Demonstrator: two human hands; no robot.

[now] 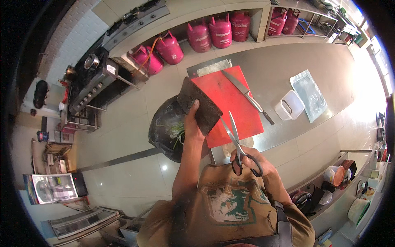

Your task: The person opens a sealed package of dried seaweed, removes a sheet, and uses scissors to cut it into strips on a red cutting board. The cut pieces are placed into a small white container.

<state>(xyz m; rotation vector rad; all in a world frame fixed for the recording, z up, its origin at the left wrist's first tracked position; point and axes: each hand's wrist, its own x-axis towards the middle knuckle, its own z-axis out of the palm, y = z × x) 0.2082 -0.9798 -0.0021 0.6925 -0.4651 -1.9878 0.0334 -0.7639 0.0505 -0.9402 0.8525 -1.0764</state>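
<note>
- Right hand (263, 161): fingers curled through the black handles of the scissors (235, 140), blades parted.
- Left hand (193, 123): thumb on top of a thin dark sheet (201, 107), gripping its lower part; the fingers beneath are hidden. The sheet is held up before the board's left side, its lower right corner near the blade tips; whether they touch, I cannot tell.
- Black plastic bag (158, 129) left of the board, green-and-white stalks (177, 132) inside, partly blocked by the sheet and left forearm.
- Red cutting board (230, 119); a knife (240, 85) lies across its right side, handle overhanging.
- Metal table (329, 66) beneath, bearing a white tub (284, 114) touching or just beside a pale pouch (310, 96).
- Beyond: pink gas cylinders (199, 38) under a counter (195, 17).
</note>
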